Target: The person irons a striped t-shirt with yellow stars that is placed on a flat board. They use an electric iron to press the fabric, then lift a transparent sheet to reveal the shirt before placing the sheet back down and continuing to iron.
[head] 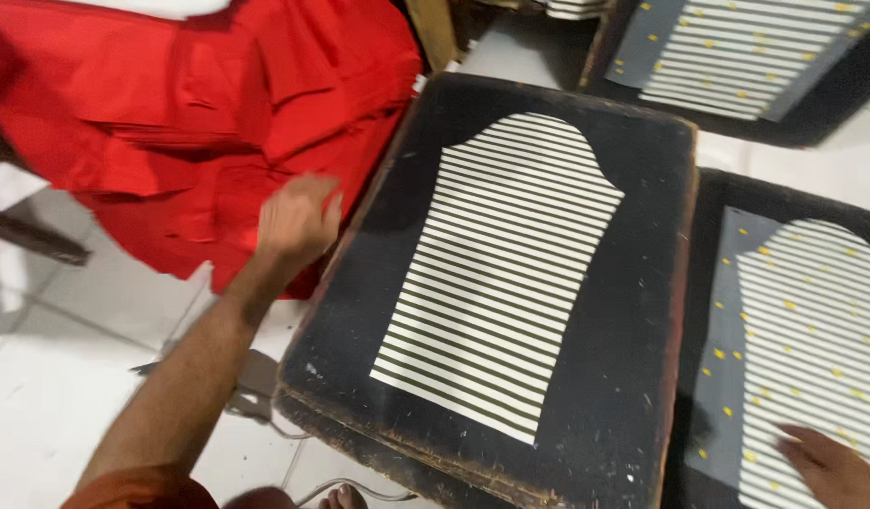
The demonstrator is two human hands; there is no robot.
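the left hand [298, 219] reaches out at the end of a bare forearm to the heap of bright red cloth pieces [218, 104] piled at the left of the worn black printing board [623, 283]. its fingers are curled loosely inward and its fingertips touch the lower edge of the red cloth just beside the board's left rim; whether they actually pinch a layer cannot be told, as the hand is blurred. the red heap spreads over the upper left, hanging down toward the white tiled floor [49, 396].

the right hand [836, 467] lies at the lower right corner, fingers spread fairly flat and pressing on a grey cloth piece with white stripes and yellow dots [793, 320], which lies on a second black board at the right. it grips nothing; only part of the hand shows.

on the middle board sits a white sleeve-shaped stencil panel with dark horizontal stripes [506, 273], apart from both hands. a third board at the top right carries another grey striped and dotted piece [737, 52]. a bare toe [345, 497] shows at the bottom edge, below the board's front corner.
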